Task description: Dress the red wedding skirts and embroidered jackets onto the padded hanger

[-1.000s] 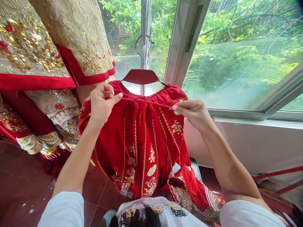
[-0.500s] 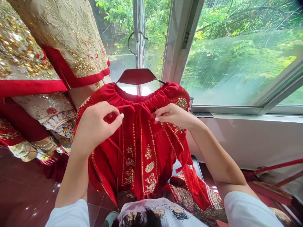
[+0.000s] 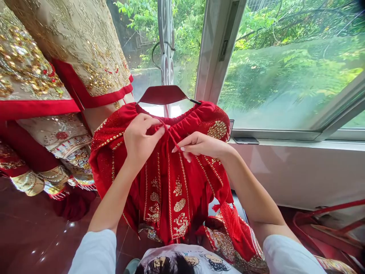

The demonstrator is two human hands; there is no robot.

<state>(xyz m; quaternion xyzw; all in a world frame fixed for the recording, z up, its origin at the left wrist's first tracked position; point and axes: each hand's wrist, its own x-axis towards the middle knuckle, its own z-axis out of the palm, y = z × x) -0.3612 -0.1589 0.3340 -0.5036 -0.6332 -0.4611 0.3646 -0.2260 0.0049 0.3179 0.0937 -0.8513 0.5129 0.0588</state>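
A red garment (image 3: 154, 167) with gold embroidered strips hangs from a dark red hanger (image 3: 164, 94), its neckline gathered. Thin red cord (image 3: 171, 136) runs slantwise between my two hands at the neckline's middle. My left hand (image 3: 144, 133) is closed on the cord close to the gathered collar, thumb against fingers. Lower and to the right, my right hand (image 3: 198, 145) pinches the cord over the garment's front. Some of the cord is hidden behind my fingers.
Beaded cream and red garments (image 3: 102, 68) hang at the left. A dark phone-like object (image 3: 245, 140) lies on the window sill (image 3: 285, 142). Red and gold embroidered fabric (image 3: 230, 236) is bunched at lower right. The window frame (image 3: 216, 49) stands behind the hanger.
My left hand has moved right and up to the middle of the neckline. My right hand has shifted slightly left and down. The cord now crosses between them, closer together than before.
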